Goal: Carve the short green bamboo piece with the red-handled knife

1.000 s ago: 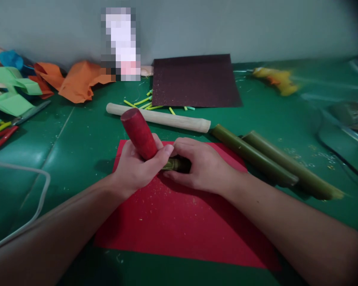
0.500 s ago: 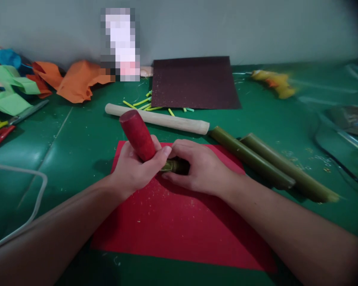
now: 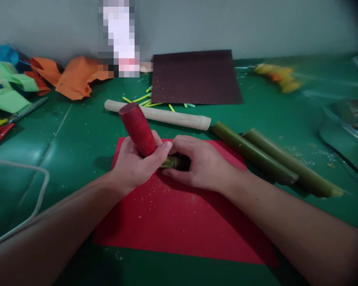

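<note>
From my end, the red sheet (image 3: 173, 226) looks like smooth, matt paper or card. Above it, I read the red cylinder (image 3: 137, 129) as wood with a dull red finish, and the short bamboo piece (image 3: 170, 162) as smooth and faintly shiny. Beyond the red sheet I see a pale stick (image 3: 170, 117), bare and matt like peeled wood; around that sheet, the green table (image 3: 52, 137) gleams like glossy plastic.

The left hand (image 3: 137, 163) and right hand (image 3: 207, 162) partly hide a bamboo piece (image 3: 170, 161), while the view's edge crops the scissors (image 3: 15, 117).
</note>
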The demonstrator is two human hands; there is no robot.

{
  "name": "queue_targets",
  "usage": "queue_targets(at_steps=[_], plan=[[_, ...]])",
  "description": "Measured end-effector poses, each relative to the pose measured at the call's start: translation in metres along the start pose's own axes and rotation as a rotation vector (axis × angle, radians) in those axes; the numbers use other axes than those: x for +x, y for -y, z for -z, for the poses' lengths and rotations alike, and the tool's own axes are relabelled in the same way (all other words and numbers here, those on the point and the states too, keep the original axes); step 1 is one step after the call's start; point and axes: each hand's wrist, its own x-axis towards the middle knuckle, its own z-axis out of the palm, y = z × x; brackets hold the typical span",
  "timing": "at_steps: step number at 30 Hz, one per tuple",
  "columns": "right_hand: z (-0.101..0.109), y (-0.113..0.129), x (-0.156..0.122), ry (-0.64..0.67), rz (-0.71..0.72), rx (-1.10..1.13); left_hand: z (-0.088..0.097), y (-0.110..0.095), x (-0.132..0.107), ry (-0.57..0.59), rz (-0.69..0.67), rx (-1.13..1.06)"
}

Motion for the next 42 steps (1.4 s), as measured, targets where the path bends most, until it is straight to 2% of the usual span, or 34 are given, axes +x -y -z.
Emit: queue_targets(at_steps=[37,42], plan=[[-0.0021,0.0037,-0.0018,-0.012,-0.041,0.024,-0.0008,0.0000,-0.0004,-0.019,-0.001,0.029],[-0.0018,0.0036,-0.0020,-0.013,-0.038,0.012,0.0004,-0.0041,0.0009,-0.020,0.053,0.106]])
